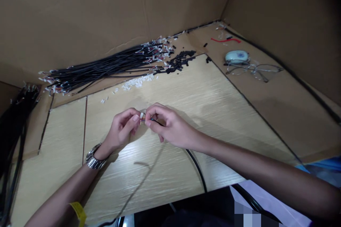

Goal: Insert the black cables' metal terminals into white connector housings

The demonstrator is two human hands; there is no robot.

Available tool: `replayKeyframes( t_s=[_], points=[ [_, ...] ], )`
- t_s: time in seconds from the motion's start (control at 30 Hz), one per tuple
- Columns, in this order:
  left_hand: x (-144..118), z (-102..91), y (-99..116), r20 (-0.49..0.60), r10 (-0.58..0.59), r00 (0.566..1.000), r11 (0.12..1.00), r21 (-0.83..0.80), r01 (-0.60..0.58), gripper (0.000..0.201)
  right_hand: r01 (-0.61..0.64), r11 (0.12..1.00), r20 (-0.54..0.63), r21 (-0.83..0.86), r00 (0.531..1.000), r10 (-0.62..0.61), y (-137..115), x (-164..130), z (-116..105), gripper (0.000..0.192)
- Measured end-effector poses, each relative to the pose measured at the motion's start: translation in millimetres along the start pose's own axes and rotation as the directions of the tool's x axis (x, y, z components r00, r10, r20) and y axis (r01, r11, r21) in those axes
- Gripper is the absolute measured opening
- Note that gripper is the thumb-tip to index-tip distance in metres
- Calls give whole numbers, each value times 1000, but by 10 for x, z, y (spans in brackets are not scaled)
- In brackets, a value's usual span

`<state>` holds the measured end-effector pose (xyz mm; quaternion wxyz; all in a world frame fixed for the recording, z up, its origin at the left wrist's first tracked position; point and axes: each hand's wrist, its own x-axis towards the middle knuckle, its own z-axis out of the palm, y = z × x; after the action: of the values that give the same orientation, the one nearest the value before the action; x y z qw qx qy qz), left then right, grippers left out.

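Figure: wire-end work at a boxed-in bench, head view, described from the nearest features to the farthest. Nearest the camera, the two forearms entered from the lower edge; the left wrist carried a metal watch (93, 159) and a yellow band (79, 212) sat further up that arm. A black cable (197, 166) ran from the lap area up over the front edge of the pale wooden board (218, 113) and under the right hand (170, 126), which was closed in a pinch on the cable just behind its tip, apparently to keep the free end steady. The left hand (123, 127) met it fingertip to fingertip, thumb and forefinger pinched on a small white connector (142, 116) at the cable's end; both hands hovered just above the board's middle, where there was bare working room. Whether the connector was fully seated on the wires could not be told.

Beyond the hands, loose white connectors (137, 82) and a heap of short black sleeves (179, 62) lay along the board's far edge, within reach as stock. Behind them a bundle of black cables (106, 67) with exposed ends rested against the cardboard wall (106, 10); a second bundle (14, 120) lay at far left. Farthest right, well apart from the work, lay spectacles (254, 69), a pale oval device (237, 56) and a red wire (226, 39).
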<state>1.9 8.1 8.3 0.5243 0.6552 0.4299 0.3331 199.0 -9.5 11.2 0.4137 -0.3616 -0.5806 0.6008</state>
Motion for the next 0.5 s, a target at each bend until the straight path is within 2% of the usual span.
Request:
replayKeyframes(
  t_s=[0.17, 0.27, 0.37, 0.5],
  points=[
    [19, -36, 43, 90, -52, 995, 996, -64, 58, 38, 38, 995, 33, -93, 999, -35, -59, -11, -17, 4],
    [24, -74, 67, 209, -122, 970, 988, -66, 138, 38, 36, 993, 49, -113, 998, -30, -76, -20, -17, 5],
    [27, -95, 99, 289, -150, 945, 986, -32, 166, 41, 30, 989, 76, -146, 997, -19, -75, -33, -8, 4],
    [15, -104, 73, 340, -165, 926, 982, -34, 187, 41, 126, 965, 48, -231, 992, -118, -61, -50, -10, 3]
  ],
)
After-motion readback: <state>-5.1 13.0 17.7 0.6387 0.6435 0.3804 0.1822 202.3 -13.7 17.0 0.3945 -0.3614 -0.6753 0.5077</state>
